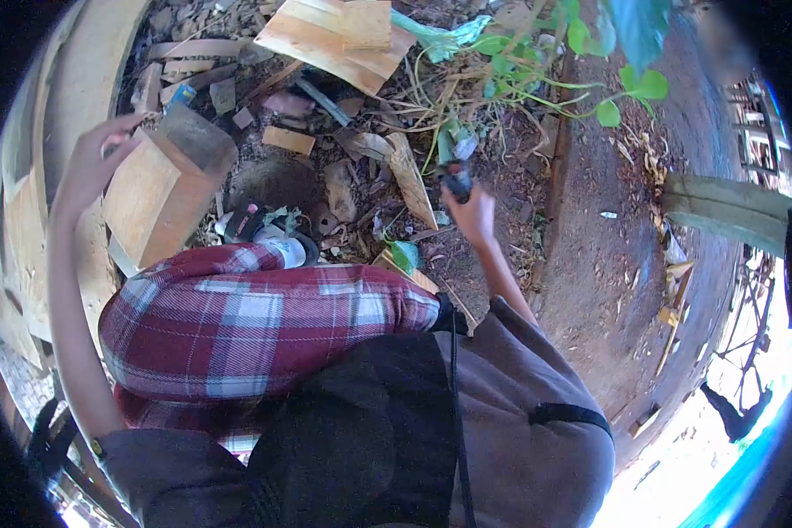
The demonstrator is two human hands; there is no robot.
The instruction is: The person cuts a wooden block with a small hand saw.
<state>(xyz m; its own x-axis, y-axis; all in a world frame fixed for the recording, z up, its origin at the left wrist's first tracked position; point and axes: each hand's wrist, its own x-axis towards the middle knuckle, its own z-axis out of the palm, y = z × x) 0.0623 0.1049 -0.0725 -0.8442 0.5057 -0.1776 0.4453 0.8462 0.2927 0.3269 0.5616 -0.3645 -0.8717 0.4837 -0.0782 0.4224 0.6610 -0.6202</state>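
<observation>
My left hand (pixel 92 167) is raised at the left, beside a large wooden block (pixel 145 194) with a dark, greyish top face. Its fingers are bent and apart, with nothing visible between them. On the right, my right hand (pixel 473 216) is closed around a dark, short-handled object (pixel 456 180) whose kind I cannot make out. That object is close to the stems of a green plant (pixel 519 75) and a pale wood splinter (pixel 411 180).
Wood scraps, stones and dry leaves litter the dirt around a sandalled foot (pixel 282 242). Flat boards (pixel 339 35) lie at the top, and long planks (pixel 70 114) stand at the far left. Along the right runs a brown surface (pixel 625 264) beside a grey-green beam (pixel 726 211).
</observation>
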